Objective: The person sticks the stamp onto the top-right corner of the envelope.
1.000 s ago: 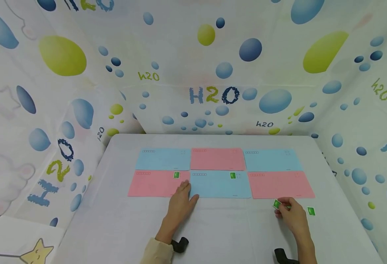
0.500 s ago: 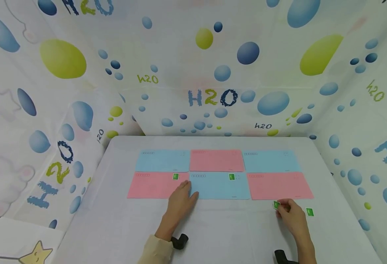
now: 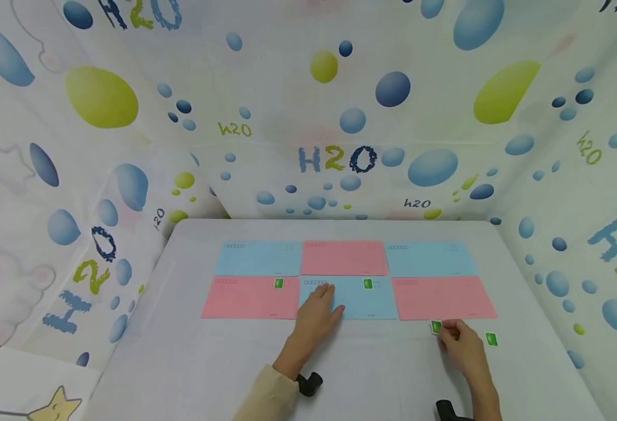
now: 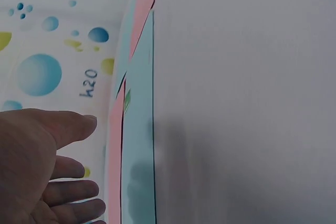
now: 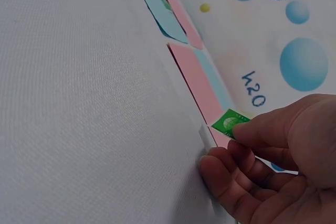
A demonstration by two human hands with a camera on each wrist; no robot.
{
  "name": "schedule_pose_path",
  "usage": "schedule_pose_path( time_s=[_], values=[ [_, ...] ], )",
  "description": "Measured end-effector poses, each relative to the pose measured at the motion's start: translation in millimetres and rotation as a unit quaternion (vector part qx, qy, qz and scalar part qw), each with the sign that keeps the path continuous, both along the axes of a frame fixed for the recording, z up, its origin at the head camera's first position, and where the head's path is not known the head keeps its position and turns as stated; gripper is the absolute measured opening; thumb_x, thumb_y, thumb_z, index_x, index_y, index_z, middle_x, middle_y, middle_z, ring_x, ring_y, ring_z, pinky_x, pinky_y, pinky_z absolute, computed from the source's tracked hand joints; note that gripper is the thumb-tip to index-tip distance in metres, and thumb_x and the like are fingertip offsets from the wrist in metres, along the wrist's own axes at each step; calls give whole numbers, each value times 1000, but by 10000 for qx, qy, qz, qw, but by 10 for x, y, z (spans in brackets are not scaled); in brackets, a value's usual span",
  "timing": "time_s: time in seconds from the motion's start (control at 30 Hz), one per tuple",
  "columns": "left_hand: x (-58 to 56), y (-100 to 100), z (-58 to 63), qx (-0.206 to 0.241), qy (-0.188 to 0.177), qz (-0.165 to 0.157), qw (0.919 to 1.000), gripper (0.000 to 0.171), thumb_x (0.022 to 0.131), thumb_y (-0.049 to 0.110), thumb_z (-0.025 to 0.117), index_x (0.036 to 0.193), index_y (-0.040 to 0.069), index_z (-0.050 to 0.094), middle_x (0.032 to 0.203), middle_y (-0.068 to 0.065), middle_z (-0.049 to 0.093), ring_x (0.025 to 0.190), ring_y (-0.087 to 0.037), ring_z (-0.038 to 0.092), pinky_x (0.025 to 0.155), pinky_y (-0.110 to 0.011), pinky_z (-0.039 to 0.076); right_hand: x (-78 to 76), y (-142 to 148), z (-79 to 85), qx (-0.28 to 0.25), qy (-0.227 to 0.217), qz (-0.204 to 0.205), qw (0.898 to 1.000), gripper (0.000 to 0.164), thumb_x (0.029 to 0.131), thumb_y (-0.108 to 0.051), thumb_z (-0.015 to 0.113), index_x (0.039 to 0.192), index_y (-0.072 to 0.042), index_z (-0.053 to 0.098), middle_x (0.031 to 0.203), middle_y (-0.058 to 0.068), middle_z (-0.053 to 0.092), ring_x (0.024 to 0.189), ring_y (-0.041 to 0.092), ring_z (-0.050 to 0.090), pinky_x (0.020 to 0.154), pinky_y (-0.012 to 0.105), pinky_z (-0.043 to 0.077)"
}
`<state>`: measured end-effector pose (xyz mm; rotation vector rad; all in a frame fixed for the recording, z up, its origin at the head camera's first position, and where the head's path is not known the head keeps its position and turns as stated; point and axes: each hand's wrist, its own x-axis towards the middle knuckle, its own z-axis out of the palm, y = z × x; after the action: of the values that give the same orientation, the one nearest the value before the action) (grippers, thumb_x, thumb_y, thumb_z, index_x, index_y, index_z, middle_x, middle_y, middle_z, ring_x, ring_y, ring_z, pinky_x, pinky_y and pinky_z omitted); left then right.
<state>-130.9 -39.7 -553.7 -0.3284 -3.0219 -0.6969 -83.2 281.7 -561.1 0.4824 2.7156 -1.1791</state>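
My right hand (image 3: pixel 463 344) pinches a green postage stamp (image 5: pixel 227 123) between thumb and fingers, just in front of the front-right pink envelope (image 3: pixel 445 298). In the head view, another green stamp (image 3: pixel 491 339) lies on the table to the right of that hand. My left hand (image 3: pixel 316 314), its fingers straight and thumb spread, is over the left part of the front-middle blue envelope (image 3: pixel 374 307); its shadow falls there in the left wrist view. That blue envelope bears a stamp (image 3: pixel 368 283) near its top right, and so does the front-left pink envelope (image 3: pixel 245 301), with its stamp (image 3: pixel 279 283).
Behind the front row lie a blue envelope (image 3: pixel 258 258), a pink envelope (image 3: pixel 344 258) and another blue envelope (image 3: pixel 429 260), edge to edge. The white table (image 3: pixel 182 374) backs onto a bubble-printed cloth (image 3: pixel 287 70). Black wrist-camera mounts (image 3: pixel 310 384) sit at both wrists.
My left hand has moved right, from the front-left pink envelope's edge onto the middle blue envelope. My right hand keeps its pinch on the stamp and has shifted slightly left. The head view has tilted slightly.
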Motion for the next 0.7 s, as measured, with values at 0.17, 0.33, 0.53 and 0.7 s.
schedule_pose_path(
  time_s=[0.17, 0.33, 0.53, 0.7],
  values=[
    [-8, 241, -30, -353, -5, -309, 9989, 59, 96, 37, 66, 141, 2, 55, 147, -15, 55, 136, -31, 55, 107, -44, 51, 4, -18, -8, -49, -7, 29, 10000, 32, 99, -15, 52, 120, 8, 59, 96, 16, 67, 79, 16, 61, 62, 20, 49],
    [12, 481, -48, -657, 95, -652, 9957, 60, 98, 41, 63, 142, 2, 54, 149, -15, 53, 138, -31, 52, 110, -43, 49, 0, -24, -20, -40, 34, 61, 10000, 30, 99, -14, 52, 118, 8, 60, 94, 15, 67, 78, 16, 60, 62, 19, 49],
    [34, 717, -66, -887, 263, -880, 9918, 61, 97, 44, 63, 140, 3, 55, 148, -13, 54, 139, -28, 52, 112, -39, 47, -12, -13, -45, -61, -17, 11, 10000, 31, 99, -17, 53, 117, 7, 60, 91, 13, 66, 76, 16, 59, 61, 21, 48],
    [16, 849, -82, -1036, 312, -971, 9894, 61, 97, 47, 62, 140, 4, 55, 149, -11, 53, 141, -25, 50, 113, -37, 46, -18, -14, -33, -153, -47, -84, 9998, 30, 99, -19, 53, 116, 6, 59, 90, 11, 66, 76, 15, 59, 60, 22, 48]
  ],
)
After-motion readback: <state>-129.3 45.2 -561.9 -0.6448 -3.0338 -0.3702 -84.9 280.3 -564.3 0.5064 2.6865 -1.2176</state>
